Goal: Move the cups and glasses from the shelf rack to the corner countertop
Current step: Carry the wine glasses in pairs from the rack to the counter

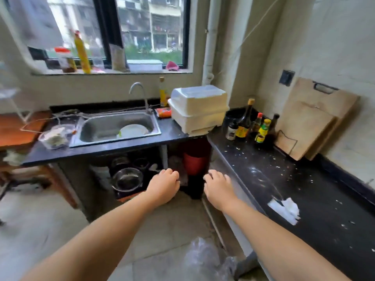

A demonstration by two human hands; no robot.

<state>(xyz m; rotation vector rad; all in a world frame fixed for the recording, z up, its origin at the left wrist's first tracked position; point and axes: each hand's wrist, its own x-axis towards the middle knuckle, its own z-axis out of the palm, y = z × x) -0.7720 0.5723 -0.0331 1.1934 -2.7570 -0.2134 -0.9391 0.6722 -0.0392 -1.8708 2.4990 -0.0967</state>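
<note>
Both hands, left [164, 184] & right [218, 187], loosely curled, holding nothing, below sink [118, 126]; no cups seen on countertop [304, 179] rt of it; task prob barely begun.

Black countertop [304, 179] flecked with pale crumbs, silver steel sink [117, 126] holding a white plate [134, 130], white lidded box [198, 108], red bin [194, 165], yellow bottle [82, 51] on the sill, tan wooden cutting boards [312, 118], black window frame [186, 31].
</note>
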